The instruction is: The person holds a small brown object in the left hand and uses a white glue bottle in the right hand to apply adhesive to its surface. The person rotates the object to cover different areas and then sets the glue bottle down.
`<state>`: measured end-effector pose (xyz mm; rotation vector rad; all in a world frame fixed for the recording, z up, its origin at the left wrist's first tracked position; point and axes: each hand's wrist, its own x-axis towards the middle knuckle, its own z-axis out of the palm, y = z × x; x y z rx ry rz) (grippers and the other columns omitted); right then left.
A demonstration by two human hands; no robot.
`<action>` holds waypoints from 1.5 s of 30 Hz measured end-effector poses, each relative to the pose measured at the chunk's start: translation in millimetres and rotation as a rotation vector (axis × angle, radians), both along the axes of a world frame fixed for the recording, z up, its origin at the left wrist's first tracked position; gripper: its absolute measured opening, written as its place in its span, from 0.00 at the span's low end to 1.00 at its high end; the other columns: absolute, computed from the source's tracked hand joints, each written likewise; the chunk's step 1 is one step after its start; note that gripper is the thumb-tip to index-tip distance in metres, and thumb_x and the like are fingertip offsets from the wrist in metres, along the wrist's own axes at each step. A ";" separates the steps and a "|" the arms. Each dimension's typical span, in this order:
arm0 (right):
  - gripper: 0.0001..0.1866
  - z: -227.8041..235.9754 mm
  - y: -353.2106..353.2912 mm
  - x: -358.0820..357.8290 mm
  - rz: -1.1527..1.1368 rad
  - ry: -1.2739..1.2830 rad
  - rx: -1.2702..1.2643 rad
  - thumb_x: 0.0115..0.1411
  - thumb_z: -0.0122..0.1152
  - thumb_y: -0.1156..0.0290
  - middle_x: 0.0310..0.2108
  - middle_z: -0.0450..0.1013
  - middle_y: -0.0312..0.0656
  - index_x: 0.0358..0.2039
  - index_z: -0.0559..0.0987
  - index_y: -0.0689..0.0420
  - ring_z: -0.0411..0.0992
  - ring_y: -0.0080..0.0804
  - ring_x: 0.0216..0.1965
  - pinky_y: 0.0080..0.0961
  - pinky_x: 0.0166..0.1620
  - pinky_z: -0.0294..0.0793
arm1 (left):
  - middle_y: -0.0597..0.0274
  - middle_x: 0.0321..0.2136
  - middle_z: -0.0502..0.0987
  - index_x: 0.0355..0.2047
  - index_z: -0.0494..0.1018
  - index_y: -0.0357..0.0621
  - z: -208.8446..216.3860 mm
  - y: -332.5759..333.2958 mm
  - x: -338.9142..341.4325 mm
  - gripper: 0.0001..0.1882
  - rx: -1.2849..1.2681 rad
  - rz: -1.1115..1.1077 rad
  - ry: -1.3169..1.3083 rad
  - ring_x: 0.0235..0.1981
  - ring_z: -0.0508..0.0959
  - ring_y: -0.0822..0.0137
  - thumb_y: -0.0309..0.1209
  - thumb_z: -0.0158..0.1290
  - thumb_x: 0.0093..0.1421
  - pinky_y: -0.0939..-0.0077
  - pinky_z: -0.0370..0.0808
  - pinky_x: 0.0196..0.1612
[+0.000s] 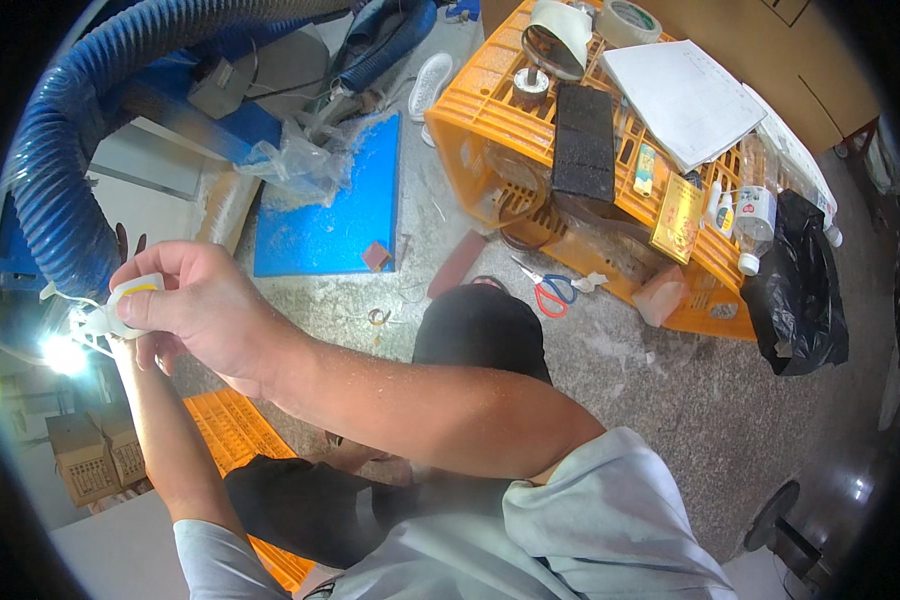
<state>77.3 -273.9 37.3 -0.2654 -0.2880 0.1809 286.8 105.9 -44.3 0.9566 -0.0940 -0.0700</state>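
Note:
At the left, my right hand [195,300] is closed round a small white bottle [127,312] with a yellow patch, thumb across its front. Beside the bottle is a pale, thin-armed white piece [94,322], its outline washed out by glare. My left forearm [165,420] rises to the same spot. Most of my left hand is hidden behind the right hand and bottle; only dark fingertips [132,240] show above, so its grip cannot be made out. A ribbed blue hose [65,185] curves down just beside both hands.
A bright lamp [65,355] shines below the hose. A blue board [320,225] lies ahead. Red-and-blue scissors [550,290] rest on the floor. An orange crate [480,90] at right bears papers [682,100], tape [628,22] and a plastic bottle [756,205]. Another orange crate [232,425] stands beside my leg.

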 end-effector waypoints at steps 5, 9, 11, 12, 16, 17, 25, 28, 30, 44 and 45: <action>0.15 0.2 -0.5 0.1 -0.003 -0.005 -0.015 0.62 0.63 0.73 0.37 0.79 0.44 0.48 0.76 0.64 0.78 0.25 0.27 0.20 0.27 0.74 | 0.56 0.56 0.75 0.57 0.73 0.49 1.0 -0.1 -1.6 0.25 -0.007 0.004 -0.002 0.57 0.73 0.53 0.44 0.58 0.63 0.44 0.66 0.63; 0.15 0.7 -1.2 -0.2 0.015 0.003 -0.017 0.63 0.63 0.73 0.37 0.80 0.45 0.48 0.76 0.64 0.78 0.26 0.26 0.20 0.27 0.73 | 0.56 0.57 0.75 0.58 0.73 0.49 1.5 0.0 -2.5 0.25 -0.010 0.002 -0.004 0.57 0.72 0.53 0.44 0.58 0.64 0.43 0.65 0.63; 0.15 0.6 -1.2 -0.5 0.006 -0.005 -0.012 0.63 0.63 0.73 0.37 0.80 0.45 0.48 0.76 0.64 0.78 0.26 0.26 0.20 0.27 0.73 | 0.56 0.57 0.75 0.58 0.73 0.49 1.4 -0.8 -2.9 0.25 -0.016 0.000 -0.007 0.58 0.72 0.53 0.44 0.58 0.64 0.43 0.65 0.63; 0.14 0.4 -1.3 -0.5 0.015 0.002 -0.007 0.63 0.63 0.73 0.37 0.80 0.45 0.48 0.76 0.64 0.78 0.26 0.26 0.20 0.27 0.73 | 0.56 0.57 0.75 0.58 0.73 0.49 1.0 -1.5 -3.8 0.25 -0.021 0.000 -0.009 0.58 0.72 0.53 0.44 0.58 0.64 0.43 0.64 0.63; 0.14 -1.1 -2.1 -0.3 0.019 -0.009 -0.017 0.64 0.63 0.73 0.38 0.80 0.45 0.48 0.76 0.63 0.77 0.25 0.26 0.20 0.27 0.73 | 0.56 0.58 0.74 0.59 0.72 0.49 4.0 -8.3 -0.2 0.26 -0.036 -0.010 -0.030 0.58 0.71 0.53 0.44 0.58 0.64 0.42 0.64 0.64; 0.14 -1.0 -1.4 -1.4 0.021 -0.008 -0.007 0.64 0.63 0.73 0.39 0.80 0.44 0.48 0.76 0.63 0.76 0.25 0.26 0.20 0.28 0.73 | 0.56 0.58 0.74 0.59 0.72 0.49 5.4 -11.2 2.7 0.26 -0.041 -0.017 -0.037 0.59 0.71 0.53 0.44 0.58 0.64 0.42 0.64 0.64; 0.15 -5.1 -4.1 0.0 0.059 -0.014 0.008 0.65 0.64 0.73 0.38 0.79 0.42 0.50 0.76 0.63 0.75 0.25 0.27 0.21 0.28 0.73 | 0.56 0.59 0.73 0.60 0.72 0.49 24.1 -30.5 26.0 0.26 -0.078 -0.071 -0.150 0.60 0.70 0.53 0.44 0.58 0.64 0.40 0.62 0.65; 0.15 -7.9 -1.7 -2.5 0.071 0.000 0.008 0.65 0.63 0.73 0.38 0.79 0.41 0.50 0.76 0.63 0.76 0.25 0.27 0.21 0.28 0.73 | 0.56 0.59 0.73 0.60 0.71 0.49 26.6 -34.7 29.6 0.26 -0.092 -0.080 -0.154 0.60 0.70 0.53 0.44 0.58 0.64 0.40 0.62 0.65; 0.15 -7.8 0.7 -0.5 0.097 -0.005 0.010 0.65 0.63 0.73 0.38 0.78 0.41 0.50 0.76 0.63 0.75 0.25 0.27 0.21 0.28 0.73 | 0.56 0.59 0.73 0.60 0.71 0.49 27.9 -35.9 29.8 0.27 -0.103 -0.074 -0.165 0.60 0.70 0.53 0.44 0.58 0.64 0.39 0.61 0.65; 0.15 -7.0 0.4 0.0 0.080 -0.006 -0.015 0.67 0.62 0.72 0.38 0.78 0.41 0.51 0.76 0.62 0.75 0.24 0.28 0.20 0.29 0.73 | 0.56 0.61 0.72 0.62 0.70 0.50 29.6 -35.7 26.6 0.28 -0.112 -0.064 -0.180 0.62 0.68 0.53 0.45 0.57 0.64 0.37 0.59 0.67; 0.15 -6.9 -0.7 -0.2 0.074 -0.012 -0.018 0.67 0.62 0.72 0.38 0.78 0.41 0.52 0.76 0.62 0.75 0.24 0.28 0.20 0.29 0.73 | 0.56 0.61 0.72 0.62 0.70 0.50 29.2 -35.8 26.1 0.28 -0.110 -0.065 -0.176 0.63 0.68 0.53 0.45 0.57 0.64 0.37 0.59 0.67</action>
